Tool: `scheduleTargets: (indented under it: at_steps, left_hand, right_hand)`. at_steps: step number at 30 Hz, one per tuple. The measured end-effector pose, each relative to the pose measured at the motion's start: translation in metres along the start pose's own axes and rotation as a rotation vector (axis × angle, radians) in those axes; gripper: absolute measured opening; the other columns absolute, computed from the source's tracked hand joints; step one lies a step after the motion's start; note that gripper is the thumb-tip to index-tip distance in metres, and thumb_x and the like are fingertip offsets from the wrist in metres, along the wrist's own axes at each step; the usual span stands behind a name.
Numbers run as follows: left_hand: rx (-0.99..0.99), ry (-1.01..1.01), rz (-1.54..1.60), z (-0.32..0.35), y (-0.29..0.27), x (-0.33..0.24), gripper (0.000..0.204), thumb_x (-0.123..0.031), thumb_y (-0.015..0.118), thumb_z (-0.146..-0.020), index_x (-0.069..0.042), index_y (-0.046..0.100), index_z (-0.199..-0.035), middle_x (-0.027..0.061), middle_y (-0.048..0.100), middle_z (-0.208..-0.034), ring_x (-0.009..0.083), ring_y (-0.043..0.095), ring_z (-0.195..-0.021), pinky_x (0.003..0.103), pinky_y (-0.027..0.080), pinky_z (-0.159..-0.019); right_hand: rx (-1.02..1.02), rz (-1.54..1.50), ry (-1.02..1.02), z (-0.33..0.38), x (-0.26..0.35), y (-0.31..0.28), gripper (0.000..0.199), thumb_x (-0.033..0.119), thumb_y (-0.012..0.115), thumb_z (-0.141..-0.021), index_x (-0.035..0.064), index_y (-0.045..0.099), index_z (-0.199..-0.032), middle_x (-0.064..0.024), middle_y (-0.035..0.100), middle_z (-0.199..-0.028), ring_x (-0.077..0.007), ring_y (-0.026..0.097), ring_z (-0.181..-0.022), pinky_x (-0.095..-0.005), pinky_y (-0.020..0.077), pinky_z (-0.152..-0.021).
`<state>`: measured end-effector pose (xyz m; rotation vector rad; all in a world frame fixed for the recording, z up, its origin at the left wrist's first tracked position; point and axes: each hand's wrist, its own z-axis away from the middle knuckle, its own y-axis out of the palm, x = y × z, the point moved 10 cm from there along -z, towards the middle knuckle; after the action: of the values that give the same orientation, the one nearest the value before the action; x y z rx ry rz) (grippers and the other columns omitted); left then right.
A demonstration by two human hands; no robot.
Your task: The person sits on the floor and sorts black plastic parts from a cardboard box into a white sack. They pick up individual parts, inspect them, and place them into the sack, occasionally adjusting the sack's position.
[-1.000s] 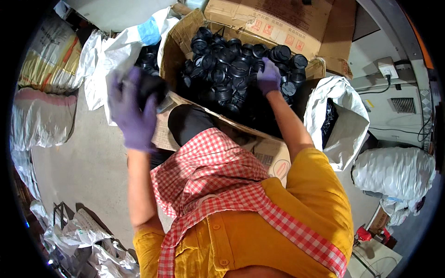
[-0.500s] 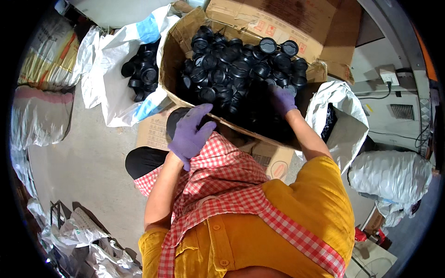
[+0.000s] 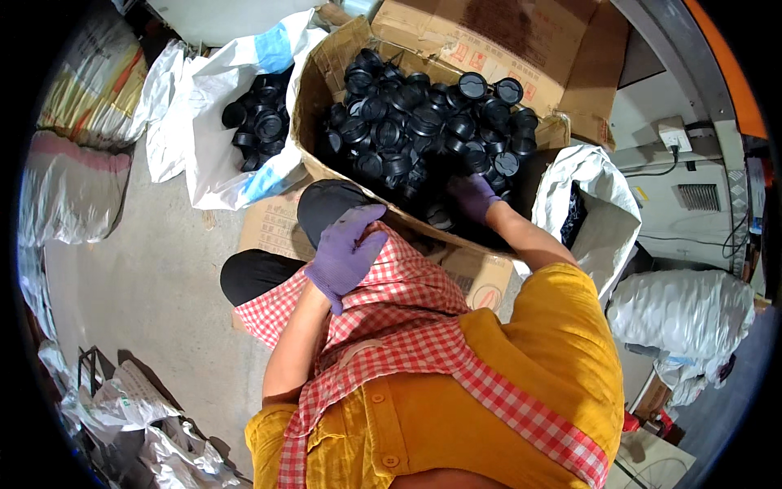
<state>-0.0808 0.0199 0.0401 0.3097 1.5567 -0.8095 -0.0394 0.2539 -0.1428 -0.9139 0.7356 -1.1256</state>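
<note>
A large cardboard box in front of me holds a heap of round black plastic caps. My right hand, in a purple glove, reaches down into the box on the near side of the heap. Its fingertips are lost in shadow among the dark caps, so its grip does not show. In a matching glove, my left hand hovers over my knee, just outside the box's near edge. Its fingers are stretched out, the thumb stands apart, and no object shows in it.
Left of the box, an open white sack holds more black caps. Another white sack stands open at its right. Flattened cardboard lies under the box. Stuffed sacks line the left side; a white bundle lies at right.
My right hand has moved left and nearer to me inside the box. My left hand has shifted slightly right and down, staying empty. The view has tilted a little.
</note>
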Motion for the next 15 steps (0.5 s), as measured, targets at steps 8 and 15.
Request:
scheduleTargets:
  at_steps: [8,15]
  left_hand:
    - [-0.324,-0.057,0.195,-0.011,-0.008,0.008,0.050,-0.010,0.066,-0.079,-0.002,0.048,-0.125,0.0042,0.054,-0.085,0.0119,0.050,-0.075,0.027,0.046,-0.071]
    - [0.083,-0.222,0.405,0.010,0.025,0.024,0.042,-0.003,0.057,-0.073,-0.004,0.052,-0.115,0.0119,0.059,-0.091,0.0260,0.060,-0.080,0.033,0.048,-0.075]
  right_hand:
    - [-0.630,-0.599,-0.190,0.088,0.046,-0.195,0.025,0.004,0.064,-0.074,0.0060,0.058,-0.098,-0.0158,0.059,-0.102,-0.0345,0.059,-0.093,-0.0378,0.0491,-0.077]
    - [-0.395,-0.862,-0.248,0.078,0.106,-0.192,0.027,0.006,0.070,-0.072,0.0058,0.058,-0.096,-0.0113,0.060,-0.088,-0.0250,0.062,-0.079,-0.0325,0.0499,-0.067]
